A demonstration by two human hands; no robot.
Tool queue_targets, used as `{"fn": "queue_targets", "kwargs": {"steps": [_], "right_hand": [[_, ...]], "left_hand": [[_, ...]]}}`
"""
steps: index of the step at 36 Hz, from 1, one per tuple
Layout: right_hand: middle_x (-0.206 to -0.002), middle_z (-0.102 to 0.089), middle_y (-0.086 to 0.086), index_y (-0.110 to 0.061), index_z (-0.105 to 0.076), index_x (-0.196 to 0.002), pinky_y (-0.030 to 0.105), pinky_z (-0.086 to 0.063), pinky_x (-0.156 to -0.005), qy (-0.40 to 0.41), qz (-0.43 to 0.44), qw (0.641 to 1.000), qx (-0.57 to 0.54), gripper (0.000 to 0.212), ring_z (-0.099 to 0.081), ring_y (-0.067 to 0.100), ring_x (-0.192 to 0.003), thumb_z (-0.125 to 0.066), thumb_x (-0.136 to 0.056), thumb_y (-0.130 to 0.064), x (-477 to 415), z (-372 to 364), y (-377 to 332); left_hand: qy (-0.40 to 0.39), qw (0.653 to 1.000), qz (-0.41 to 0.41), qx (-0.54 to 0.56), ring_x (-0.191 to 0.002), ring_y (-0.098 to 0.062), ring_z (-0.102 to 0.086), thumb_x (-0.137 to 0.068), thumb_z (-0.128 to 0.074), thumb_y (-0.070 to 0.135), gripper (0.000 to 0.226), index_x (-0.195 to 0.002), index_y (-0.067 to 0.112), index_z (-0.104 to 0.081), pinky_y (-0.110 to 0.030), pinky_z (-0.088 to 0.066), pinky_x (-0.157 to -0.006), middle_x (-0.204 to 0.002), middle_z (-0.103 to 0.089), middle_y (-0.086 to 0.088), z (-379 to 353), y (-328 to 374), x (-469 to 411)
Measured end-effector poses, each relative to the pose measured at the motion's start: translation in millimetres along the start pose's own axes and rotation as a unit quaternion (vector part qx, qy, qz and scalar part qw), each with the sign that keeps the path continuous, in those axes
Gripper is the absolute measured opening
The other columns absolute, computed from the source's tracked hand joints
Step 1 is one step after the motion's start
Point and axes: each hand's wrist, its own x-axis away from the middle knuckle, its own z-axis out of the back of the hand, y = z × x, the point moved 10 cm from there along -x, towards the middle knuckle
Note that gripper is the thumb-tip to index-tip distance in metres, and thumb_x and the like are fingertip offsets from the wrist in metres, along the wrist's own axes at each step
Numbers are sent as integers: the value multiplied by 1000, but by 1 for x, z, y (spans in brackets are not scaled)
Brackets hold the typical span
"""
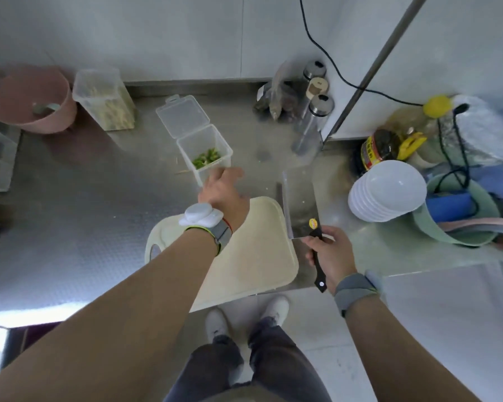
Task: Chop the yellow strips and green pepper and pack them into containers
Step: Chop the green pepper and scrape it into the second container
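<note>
Packing looks nearly done: the left hand [224,190], fingers loose, hovers by the pepper container [205,152], the right hand [330,252] grips the cleaver [301,204], and closing the lid [182,116] seems next.

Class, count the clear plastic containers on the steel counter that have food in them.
2: a tall container of yellow strips at the back left, beside the pink bucket, and an open container of green pepper by the left hand. Others may be hidden.
</note>
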Motion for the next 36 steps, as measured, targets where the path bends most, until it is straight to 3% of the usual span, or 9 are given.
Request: {"fn": "queue_targets", "kwargs": {"steps": [5,9,13,16,19,24,29,32,36], "right_hand": [[-67,-58,12,-8,-53,-96,22,-39,-36,0,-9,1000,-1,24,-48,14,-36,-67,-80,4,-3,10,9],[-70,-59,15,-1,-54,-104,24,-41,-40,-16,-15,999,27,28,-49,18,-41,-67,-79,6,-2,8,17],[-79,-64,18,2,-59,-104,32,-51,-62,-40,-8,996,83,27,-55,21,-61,-67,-78,7,-1,0,26],[-84,-69,11,-4,-66,-94,34,-53,-75,-29,15,990,140,22,-63,22,-75,-71,-74,3,-2,-4,31],[-85,-68,5,-15,-69,-82,27,-49,-75,-12,71,962,262,15,-63,21,-80,-70,-71,-6,-3,-7,26],[-93,-62,9,-15,-69,-90,33,-46,-80,-31,115,918,379,14,-58,25,-88,-67,-77,-17,-10,-18,19],[-100,-61,5,-17,-63,-101,30,-45,-79,-69,123,891,431,25,-58,24,-92,-66,-78,-26,-17,-25,21],[-104,-58,2,-20,-58,-109,36,-48,-83,-69,147,882,443,36,-58,25,-94,-66,-78,-37,-22,-29,7],[-96,-60,1,-21,-57,-103,28,-44,-71,-66,204,897,386,25,-57,21,-81,-61,-82,-35,-29,-52,-38]], "left_hand": [[-64,998,-17,-6,-116,-28,-48,-77,-60,19,45,-121,31,-58,-37,-44,-92,-129,-51,-1,-35,2,19],[-95,995,-2,-34,-116,-26,-49,-78,-59,20,45,-121,31,-56,-37,-45,-92,-129,-51,0,-51,-7,31],[-111,993,0,-48,-116,-26,-48,-78,-58,20,47,-124,29,-54,-38,-44,-92,-130,-50,-1,-60,-13,39],[-110,993,12,-52,-116,-26,-48,-78,-58,21,47,-124,29,-53,-38,-45,-91,-129,-50,0,-62,-18,39],[-104,993,24,-55,-116,-26,-49,-78,-58,20,47,-124,28,-54,-38,-44,-92,-129,-51,0,-62,-23,38],[-94,993,45,-60,-116,-28,-49,-78,-58,20,47,-125,28,-54,-39,-46,-92,-132,-50,-1,-60,-26,30],[-85,993,65,-54,-115,-28,-50,-78,-58,20,47,-124,30,-54,-39,-47,-92,-132,-50,0,-59,-26,23],[-73,993,72,-54,-114,-29,-51,-79,-58,21,45,-122,30,-55,-37,-46,-90,-130,-51,0,-54,-25,17],[-23,996,80,-27,-104,-28,-55,-81,-59,28,23,-104,27,-59,-34,-47,-84,-117,-55,-1,-34,-23,5]]}}
